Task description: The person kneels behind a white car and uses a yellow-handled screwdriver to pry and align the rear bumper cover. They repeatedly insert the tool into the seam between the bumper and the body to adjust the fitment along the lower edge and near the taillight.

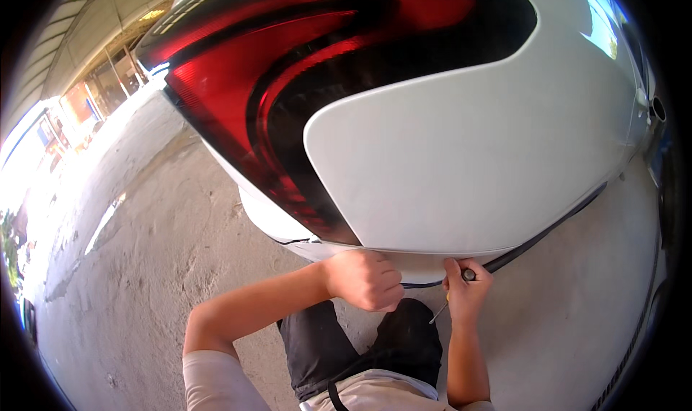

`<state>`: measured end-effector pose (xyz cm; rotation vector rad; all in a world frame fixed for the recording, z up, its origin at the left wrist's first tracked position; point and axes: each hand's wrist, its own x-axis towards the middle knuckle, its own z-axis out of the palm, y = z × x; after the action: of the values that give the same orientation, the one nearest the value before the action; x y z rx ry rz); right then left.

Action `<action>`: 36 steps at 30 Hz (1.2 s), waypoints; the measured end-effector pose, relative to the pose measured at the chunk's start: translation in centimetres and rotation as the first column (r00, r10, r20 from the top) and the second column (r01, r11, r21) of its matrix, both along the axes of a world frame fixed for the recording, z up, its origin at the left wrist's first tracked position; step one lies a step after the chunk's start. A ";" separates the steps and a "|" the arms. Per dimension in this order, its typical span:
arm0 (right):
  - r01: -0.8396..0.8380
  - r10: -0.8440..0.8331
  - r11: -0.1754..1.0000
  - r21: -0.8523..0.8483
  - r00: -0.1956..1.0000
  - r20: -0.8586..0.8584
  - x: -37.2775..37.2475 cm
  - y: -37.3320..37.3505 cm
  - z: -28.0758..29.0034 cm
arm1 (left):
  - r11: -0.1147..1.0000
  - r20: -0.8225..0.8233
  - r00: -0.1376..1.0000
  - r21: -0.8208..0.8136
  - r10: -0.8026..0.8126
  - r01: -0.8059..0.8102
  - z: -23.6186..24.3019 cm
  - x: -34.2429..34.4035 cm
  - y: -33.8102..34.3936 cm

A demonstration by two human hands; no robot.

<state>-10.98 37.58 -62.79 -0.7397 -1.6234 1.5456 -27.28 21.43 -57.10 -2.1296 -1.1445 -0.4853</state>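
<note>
In front of me is the rear corner of a white car, with a red and black tail light (281, 115) above the smooth white body panel (447, 159). My left hand (364, 280) is closed in a fist against the panel's lower edge, below the light's bottom tip. Whatever its fingers hold, if anything, is hidden. My right hand (470, 292) is closed around a screwdriver, its thumb up at the panel edge. The screwdriver's thin metal shaft (437, 313) points down and left out of the fist, and its dark round handle end shows by the fingers.
A black trim strip (548, 231) runs along the lower body edge to the right of my hands. My knees in dark trousers (317, 339) are close below. Concrete floor (144, 267) spreads around, with a building and roof (94, 72) at the far left.
</note>
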 end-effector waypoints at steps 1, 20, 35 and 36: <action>-0.001 0.001 1.000 0.007 1.000 0.000 -0.1 0.1 -0.1 | 1.000 0.041 0.999 0.015 0.013 -0.014 -0.1 0.3 0.1; -0.089 0.087 0.994 0.059 0.996 0.037 0.8 1.6 -0.7 | 0.992 0.254 0.967 -0.112 -0.024 0.054 -3.2 5.5 3.9; 0.223 -0.183 0.949 -0.223 0.965 0.186 6.9 7.7 -7.9 | 0.958 0.101 0.995 -0.286 -0.007 0.036 -5.6 7.7 17.2; 0.220 -0.197 0.957 -0.189 0.971 0.134 7.8 7.7 -8.5 | 0.938 0.155 0.986 -0.329 -0.059 0.107 -4.9 7.8 17.1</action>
<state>-3.21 45.29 -71.28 -1.0923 -1.4273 1.5522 -19.46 38.57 -61.98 -2.4795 -1.2969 -0.5174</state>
